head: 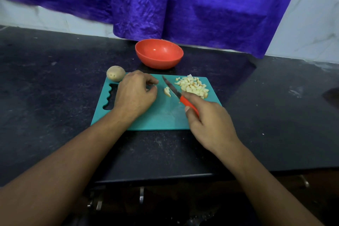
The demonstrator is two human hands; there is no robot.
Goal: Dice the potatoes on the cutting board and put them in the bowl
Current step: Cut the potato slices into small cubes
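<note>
Black speckled counter (55,79) against a white tiled wall (311,24).
A crumpled purple cloth (183,5) hangs down the wall; metal handles (141,195) show under the counter's front edge.

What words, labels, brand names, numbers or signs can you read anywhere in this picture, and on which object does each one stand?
None: no text can be read anywhere in the picture.
The red bowl, the teal cutting board, the knife and the purple cloth all appear plain, with no print, label or number visible.
</note>
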